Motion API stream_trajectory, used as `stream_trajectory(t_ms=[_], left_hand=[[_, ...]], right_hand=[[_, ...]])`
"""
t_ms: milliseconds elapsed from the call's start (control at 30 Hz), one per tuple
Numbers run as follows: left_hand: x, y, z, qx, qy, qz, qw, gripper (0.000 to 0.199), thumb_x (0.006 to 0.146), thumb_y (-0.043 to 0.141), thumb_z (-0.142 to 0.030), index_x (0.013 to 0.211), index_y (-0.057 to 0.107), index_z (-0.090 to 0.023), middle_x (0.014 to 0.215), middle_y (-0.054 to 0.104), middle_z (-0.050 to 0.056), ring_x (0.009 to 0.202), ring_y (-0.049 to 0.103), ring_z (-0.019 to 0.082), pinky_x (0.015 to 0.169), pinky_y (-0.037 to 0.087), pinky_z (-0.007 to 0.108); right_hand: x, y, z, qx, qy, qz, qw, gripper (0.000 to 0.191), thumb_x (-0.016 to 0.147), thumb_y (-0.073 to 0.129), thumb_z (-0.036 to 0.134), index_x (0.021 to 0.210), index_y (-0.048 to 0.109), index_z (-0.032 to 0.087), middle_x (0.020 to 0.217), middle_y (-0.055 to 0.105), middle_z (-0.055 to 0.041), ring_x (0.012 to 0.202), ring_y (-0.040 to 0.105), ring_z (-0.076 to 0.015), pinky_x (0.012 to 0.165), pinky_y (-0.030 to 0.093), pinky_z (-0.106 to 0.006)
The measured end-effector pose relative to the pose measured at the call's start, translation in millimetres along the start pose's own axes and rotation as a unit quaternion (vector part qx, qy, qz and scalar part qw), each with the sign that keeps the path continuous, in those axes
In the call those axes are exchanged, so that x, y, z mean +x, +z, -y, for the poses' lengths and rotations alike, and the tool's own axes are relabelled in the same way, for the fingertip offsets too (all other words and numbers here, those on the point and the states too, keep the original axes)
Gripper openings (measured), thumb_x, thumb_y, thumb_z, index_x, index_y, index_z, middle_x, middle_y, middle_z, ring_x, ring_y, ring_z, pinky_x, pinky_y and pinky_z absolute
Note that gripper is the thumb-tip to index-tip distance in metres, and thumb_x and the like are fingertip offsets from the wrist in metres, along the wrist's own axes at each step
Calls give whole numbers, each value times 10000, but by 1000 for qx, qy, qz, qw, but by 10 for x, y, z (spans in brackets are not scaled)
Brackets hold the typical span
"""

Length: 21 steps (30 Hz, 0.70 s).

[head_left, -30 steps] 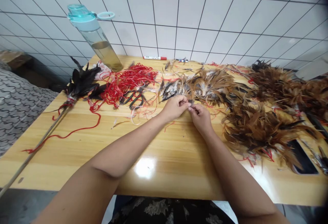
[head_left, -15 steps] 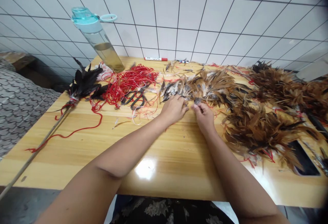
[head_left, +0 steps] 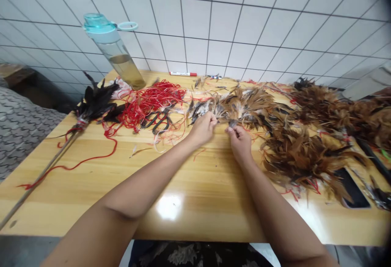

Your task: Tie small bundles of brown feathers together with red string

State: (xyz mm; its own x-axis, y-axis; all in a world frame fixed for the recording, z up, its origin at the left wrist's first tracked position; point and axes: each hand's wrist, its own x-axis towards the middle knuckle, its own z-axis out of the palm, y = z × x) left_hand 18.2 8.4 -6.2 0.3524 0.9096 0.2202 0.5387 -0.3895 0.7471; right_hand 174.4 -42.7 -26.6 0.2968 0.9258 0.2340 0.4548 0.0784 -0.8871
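Observation:
My left hand point(head_left: 204, 128) is closed at the near edge of a grey and white feather pile point(head_left: 207, 106); what its fingers hold, if anything, is hidden. Just to its right, my right hand point(head_left: 240, 138) pinches the base of a small grey feather tuft point(head_left: 232, 123). Behind the hands spread loose brown feathers point(head_left: 253, 104). A large brown feather bundle point(head_left: 308, 153) with red string at its base lies right of my right hand.
Tangled red string point(head_left: 149, 102) and black-handled scissors point(head_left: 157, 122) lie left of my hands. A tilted-looking water bottle point(head_left: 122, 61), a stick point(head_left: 39, 183) with black feathers, a marker point(head_left: 183, 73) and a phone point(head_left: 352, 189) are around the table point(head_left: 195, 201).
The fingers of my left hand have curled in and the hand has shifted slightly left. My right hand keeps its pinch on the grey tuft. The whole view has shifted a little.

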Motion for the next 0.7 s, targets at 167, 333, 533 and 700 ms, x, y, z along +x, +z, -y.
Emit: stream_trajectory(t_ms=[167,333,533,700], left_hand=[[-3,45,-34,-170,-62,31,983,181,830,491,-211,968,595,-159,799,622,10,726,555,128,698,432,250],[-25,113,-1,-202,-71,56,975,138,776,554,-256,867,597,-162,704,592,-15,632,507,110,612,396,225],[-26,121,-34,-278,-119,31,953,151,754,591,-280,848,559,-167,704,620,-11,604,528,104,600,403,228],[-40,82,-98,-299,-123,21,946,187,715,654,-320,776,578,-160,661,539,-40,599,465,85,591,350,218]], right_hand=[[-11,23,-15,-17,-24,3,1000,226,805,522,353,639,571,209,642,565,-4,639,498,-158,637,397,-281],[-23,62,-52,-25,-32,-1,999,228,808,508,343,620,527,215,638,542,-4,638,485,-159,622,386,-279],[-26,67,-61,-27,-47,3,999,235,819,515,337,614,520,220,645,554,-8,643,492,-158,629,399,-279],[-32,66,-56,-22,-42,2,999,225,818,515,339,633,547,215,652,558,-10,640,502,-159,640,403,-285]])
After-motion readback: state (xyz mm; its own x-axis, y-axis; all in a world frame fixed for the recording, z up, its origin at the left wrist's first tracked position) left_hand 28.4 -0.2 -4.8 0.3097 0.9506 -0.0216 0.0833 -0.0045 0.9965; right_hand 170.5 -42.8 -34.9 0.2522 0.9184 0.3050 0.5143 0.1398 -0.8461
